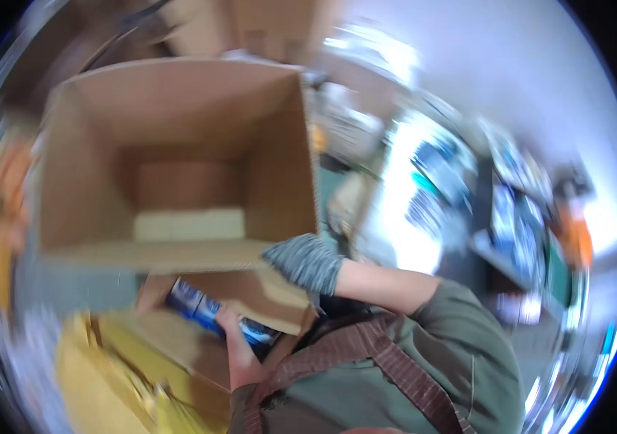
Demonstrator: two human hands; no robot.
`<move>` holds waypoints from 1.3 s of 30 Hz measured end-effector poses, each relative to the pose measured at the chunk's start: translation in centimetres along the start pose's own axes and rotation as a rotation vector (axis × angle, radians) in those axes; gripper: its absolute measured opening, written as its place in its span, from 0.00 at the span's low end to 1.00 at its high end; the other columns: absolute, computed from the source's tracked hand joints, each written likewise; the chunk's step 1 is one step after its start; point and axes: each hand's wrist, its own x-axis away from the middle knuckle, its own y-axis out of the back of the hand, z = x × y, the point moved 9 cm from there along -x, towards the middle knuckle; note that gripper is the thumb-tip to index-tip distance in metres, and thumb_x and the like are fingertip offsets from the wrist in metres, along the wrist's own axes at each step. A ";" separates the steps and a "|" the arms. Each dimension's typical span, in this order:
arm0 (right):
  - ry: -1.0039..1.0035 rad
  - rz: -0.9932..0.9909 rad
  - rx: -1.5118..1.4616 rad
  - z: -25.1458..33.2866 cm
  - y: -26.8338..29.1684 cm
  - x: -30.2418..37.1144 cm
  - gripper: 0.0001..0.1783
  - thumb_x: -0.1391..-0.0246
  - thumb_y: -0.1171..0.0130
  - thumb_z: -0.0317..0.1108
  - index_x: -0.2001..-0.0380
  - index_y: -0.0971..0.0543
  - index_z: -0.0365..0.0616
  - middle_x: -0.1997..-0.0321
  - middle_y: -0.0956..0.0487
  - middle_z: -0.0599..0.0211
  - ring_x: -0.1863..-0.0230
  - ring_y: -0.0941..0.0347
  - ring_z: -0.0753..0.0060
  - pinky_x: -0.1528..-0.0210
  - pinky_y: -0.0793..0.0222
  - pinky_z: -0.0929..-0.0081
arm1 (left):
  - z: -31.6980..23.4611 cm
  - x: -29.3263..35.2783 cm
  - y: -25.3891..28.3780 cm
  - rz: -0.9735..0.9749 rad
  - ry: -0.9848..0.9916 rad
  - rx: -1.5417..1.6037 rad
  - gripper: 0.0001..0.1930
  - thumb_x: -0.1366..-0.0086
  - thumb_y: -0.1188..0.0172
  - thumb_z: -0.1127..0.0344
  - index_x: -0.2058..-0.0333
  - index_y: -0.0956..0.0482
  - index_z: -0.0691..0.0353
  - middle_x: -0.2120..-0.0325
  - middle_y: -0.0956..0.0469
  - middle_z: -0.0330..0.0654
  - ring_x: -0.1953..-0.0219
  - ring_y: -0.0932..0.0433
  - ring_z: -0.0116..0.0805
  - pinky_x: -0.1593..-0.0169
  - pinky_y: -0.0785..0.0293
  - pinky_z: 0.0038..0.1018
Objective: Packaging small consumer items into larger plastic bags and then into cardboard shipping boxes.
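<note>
A large open cardboard box (pixel 178 163) stands in front of me, with a pale patch at its bottom. My right hand (pixel 305 264), in a grey knitted glove, is closed at the near right corner of its rim. Below that box is a second, lower cardboard box (pixel 185 336). My bare left hand (pixel 229 318) reaches over it, its fingers wrapped round a long blue-and-white package (pixel 196 304). The package lies slantwise across the lower box, and the hand covers its middle. Motion blur hides the finer details.
Yellow sacks or bags (pixel 95 369) lie at the lower left, beside the lower box. On the right, a bright white surface (pixel 410 210) bears blurred items, next to dark shelving (pixel 500 239) with goods. Orange items (pixel 8 181) stand at the far left.
</note>
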 end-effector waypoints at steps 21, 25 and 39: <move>-1.126 -0.164 0.071 12.2 10.6 57.7 0.07 0.57 0.41 0.36 0.73 0.25 0.47 0.79 0.25 0.61 0.74 0.25 0.54 0.71 0.30 0.60 | -36.5 26.5 -40.2 1.250 0.749 0.757 0.32 0.33 0.65 0.40 0.39 0.42 0.56 0.42 0.35 0.44 0.40 0.37 0.50 0.42 0.36 0.49; -1.400 -0.359 0.031 15.5 13.0 65.9 0.08 0.58 0.40 0.36 0.74 0.25 0.47 0.79 0.26 0.59 0.74 0.27 0.51 0.71 0.31 0.59 | -35.1 32.6 -43.1 1.146 0.947 0.423 0.40 0.40 0.67 0.26 0.35 0.51 0.42 0.35 0.48 0.36 0.32 0.56 0.47 0.40 0.61 0.66; -1.844 -0.755 -0.074 18.2 2.2 81.0 0.11 0.55 0.34 0.34 0.72 0.22 0.37 0.80 0.24 0.58 0.80 0.32 0.59 0.73 0.34 0.67 | -30.2 44.5 -45.3 1.575 0.243 -0.132 0.36 0.36 0.56 0.38 0.41 0.36 0.63 0.37 0.41 0.47 0.35 0.44 0.41 0.36 0.45 0.33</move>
